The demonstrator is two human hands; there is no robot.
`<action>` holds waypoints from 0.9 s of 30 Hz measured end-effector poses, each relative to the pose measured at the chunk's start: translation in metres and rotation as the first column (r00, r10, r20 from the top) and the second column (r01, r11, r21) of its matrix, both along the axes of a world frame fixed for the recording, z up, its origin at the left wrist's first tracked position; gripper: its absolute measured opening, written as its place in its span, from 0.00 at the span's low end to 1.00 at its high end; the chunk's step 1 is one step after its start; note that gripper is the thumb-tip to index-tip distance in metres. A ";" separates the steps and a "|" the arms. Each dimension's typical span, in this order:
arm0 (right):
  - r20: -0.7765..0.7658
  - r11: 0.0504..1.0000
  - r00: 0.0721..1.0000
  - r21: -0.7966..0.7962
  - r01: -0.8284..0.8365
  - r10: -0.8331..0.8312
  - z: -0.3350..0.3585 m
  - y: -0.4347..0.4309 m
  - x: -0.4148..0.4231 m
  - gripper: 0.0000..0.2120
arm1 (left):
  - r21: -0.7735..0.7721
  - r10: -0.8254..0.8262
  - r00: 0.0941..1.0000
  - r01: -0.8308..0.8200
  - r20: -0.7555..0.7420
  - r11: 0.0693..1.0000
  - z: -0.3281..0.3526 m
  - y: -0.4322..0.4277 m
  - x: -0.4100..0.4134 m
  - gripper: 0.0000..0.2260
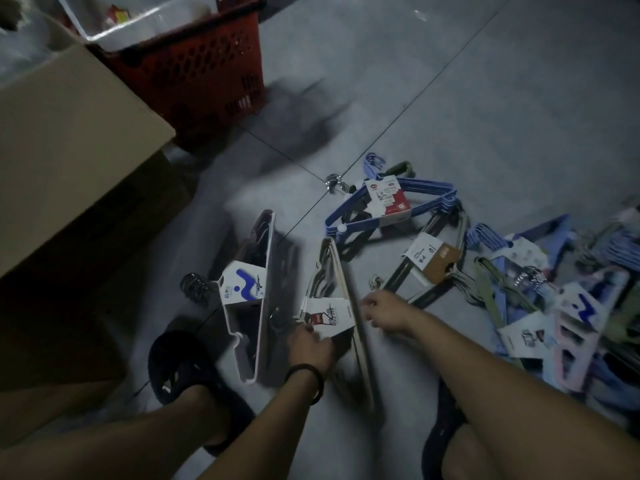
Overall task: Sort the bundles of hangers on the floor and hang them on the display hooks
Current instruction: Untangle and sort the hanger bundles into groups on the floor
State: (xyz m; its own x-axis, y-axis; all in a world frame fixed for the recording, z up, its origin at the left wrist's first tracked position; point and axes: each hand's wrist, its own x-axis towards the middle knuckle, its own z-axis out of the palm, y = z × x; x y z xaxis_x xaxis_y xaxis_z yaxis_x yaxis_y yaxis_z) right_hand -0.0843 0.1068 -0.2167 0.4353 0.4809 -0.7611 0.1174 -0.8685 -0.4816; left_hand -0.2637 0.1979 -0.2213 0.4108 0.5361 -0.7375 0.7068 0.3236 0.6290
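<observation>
The bundle of pale beige hangers with a white card label [341,317] lies on the grey tiled floor [485,116] between the person's feet, and both hands are on it. The left hand [310,344] pinches the lower edge of the label; the right hand [384,311] touches the bundle's right rim, but blur hides whether its fingers are closed round it. Just beside it to the left lies a bundle of white hangers with a blue-and-white label [247,296]; beyond are a bundle of blue hangers with a red-and-white label [391,202] and a bundle with a brown card label [433,261], and to the right a mixed heap of pastel hangers [571,289]. No display hooks are in view.

The likely trouble: lifting by the card alone could tear it and spill the hangers. The hooks of neighbouring bundles may also snag, dragging them along. The light is dim, so similar colours could be mis-sorted.
</observation>
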 end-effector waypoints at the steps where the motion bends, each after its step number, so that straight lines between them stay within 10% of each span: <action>1: -0.005 0.999 0.999 -0.033 -0.037 0.037 0.022 -0.007 0.010 0.10 | 0.068 -0.078 0.996 0.081 -0.047 0.994 0.006 -0.004 0.005 0.09; 8: 0.351 0.862 0.812 -0.386 -0.329 0.467 0.180 -0.114 0.086 0.17 | 0.275 -0.828 0.546 0.822 -0.132 0.498 0.086 -0.073 0.072 0.13; 16: 0.560 0.957 0.826 -0.272 0.100 0.072 0.265 -0.332 0.108 0.13 | 0.468 -0.968 0.197 0.878 -0.157 0.103 0.138 -0.181 0.142 0.10; 22: 0.318 0.844 0.822 -0.105 0.526 -0.472 0.159 -0.435 0.081 0.11 | 0.425 -0.953 -0.020 0.892 -0.302 -0.154 0.120 -0.246 0.184 0.15; 27: 0.327 0.889 0.843 -0.021 0.458 -0.427 0.060 -0.412 0.057 0.21 | 0.343 -0.877 -0.216 0.859 -0.429 -0.380 0.097 -0.282 0.225 0.21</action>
State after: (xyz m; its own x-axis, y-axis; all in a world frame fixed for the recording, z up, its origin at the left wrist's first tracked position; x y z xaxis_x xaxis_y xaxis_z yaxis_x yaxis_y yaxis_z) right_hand -0.0274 -0.3048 -0.1566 0.8017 0.1144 -0.5867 -0.1630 -0.9025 -0.3986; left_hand -0.0385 -0.0844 -0.1239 0.7138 -0.3470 -0.6084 -0.1667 -0.9279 0.3336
